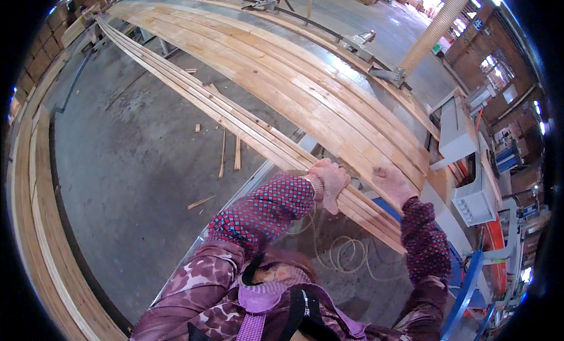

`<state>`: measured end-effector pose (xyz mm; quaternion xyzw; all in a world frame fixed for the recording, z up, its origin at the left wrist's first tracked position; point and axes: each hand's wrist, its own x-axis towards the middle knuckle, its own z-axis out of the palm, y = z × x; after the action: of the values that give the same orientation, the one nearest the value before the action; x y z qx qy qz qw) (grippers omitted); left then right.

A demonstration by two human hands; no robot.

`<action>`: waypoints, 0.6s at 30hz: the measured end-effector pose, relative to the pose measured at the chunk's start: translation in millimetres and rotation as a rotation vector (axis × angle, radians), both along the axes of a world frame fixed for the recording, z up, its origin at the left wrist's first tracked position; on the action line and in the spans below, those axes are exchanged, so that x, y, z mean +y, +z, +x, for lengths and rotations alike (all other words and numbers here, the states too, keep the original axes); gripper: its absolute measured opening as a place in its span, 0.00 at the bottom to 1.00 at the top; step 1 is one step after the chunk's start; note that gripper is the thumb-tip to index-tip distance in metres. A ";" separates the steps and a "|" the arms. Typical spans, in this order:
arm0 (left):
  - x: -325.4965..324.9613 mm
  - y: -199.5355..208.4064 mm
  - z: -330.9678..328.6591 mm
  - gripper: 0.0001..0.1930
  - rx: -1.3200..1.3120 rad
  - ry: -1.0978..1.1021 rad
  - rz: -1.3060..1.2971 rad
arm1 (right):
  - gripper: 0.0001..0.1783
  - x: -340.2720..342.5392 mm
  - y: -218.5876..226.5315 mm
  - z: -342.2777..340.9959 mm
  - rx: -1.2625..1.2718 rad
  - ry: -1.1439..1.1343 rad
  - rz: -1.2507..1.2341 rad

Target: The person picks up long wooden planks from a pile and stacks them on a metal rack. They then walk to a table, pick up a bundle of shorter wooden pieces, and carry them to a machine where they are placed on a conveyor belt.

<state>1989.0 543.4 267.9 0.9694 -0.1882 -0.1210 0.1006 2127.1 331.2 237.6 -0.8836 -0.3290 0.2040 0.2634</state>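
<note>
My left hand (330,181) is wrapped over a bundle of long, narrow wooden strips (258,138) lying side by side. The near ends of these strips reach past it toward the lower right, and their far ends run to the upper left. My right hand (396,185) rests with curled fingers at the near end of the wide wooden boards (282,85), which lie flat next to each other. Its fingertips are turned down against the wood, so what they hold, if anything, is hidden.
Wood offcuts (237,153) lie on the concrete floor (129,182). A thin coiled hose (346,253) is below the strips. White and orange machinery (473,203) stands at the right, near a ribbed duct (435,29). More long boards (41,223) line the left side.
</note>
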 end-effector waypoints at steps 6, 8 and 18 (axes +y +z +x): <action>1.1 -9.5 4.9 0.35 0.024 -0.013 -0.004 | 0.18 42.5 -23.0 -8.7 -0.732 0.077 -0.665; 3.0 -15.7 4.7 0.41 -0.110 -0.036 -0.059 | 0.18 47.6 -8.6 -15.3 -0.578 -0.008 -0.612; 3.1 -21.4 3.9 0.55 -0.241 0.005 0.012 | 0.16 7.0 13.1 16.4 0.413 0.456 -0.228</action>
<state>1993.0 546.5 246.5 0.9780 -0.1956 -0.0043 0.0718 2143.5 338.3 250.7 -0.7508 -0.4332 0.4683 0.1715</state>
